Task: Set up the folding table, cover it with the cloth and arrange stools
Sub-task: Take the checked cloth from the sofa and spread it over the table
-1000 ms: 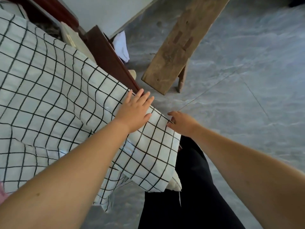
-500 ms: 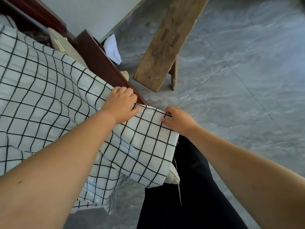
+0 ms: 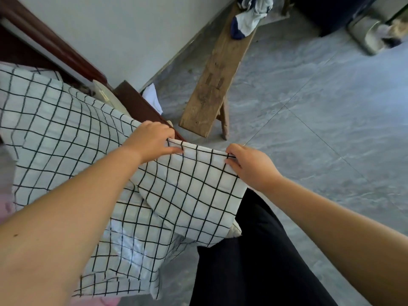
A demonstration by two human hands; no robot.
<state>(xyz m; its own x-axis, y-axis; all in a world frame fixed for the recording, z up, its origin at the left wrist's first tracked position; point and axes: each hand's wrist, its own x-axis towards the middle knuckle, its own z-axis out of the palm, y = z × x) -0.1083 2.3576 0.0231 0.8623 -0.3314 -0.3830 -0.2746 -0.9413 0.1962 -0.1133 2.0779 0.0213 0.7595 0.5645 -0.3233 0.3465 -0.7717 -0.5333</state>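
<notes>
Two grips, head view: left grip and right grip are each pinching the far edge of the checked cloth, which is lying spread at left, its corner hanging. Advisable: pulling both evenly, keeping that edge taut.

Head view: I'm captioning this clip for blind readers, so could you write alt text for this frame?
Seen from above, the left hand and the right hand each pinch the near edge of a white cloth with a black grid. Beyond them a wooden bench with clothes on its far end stands on a grey floor.
</notes>
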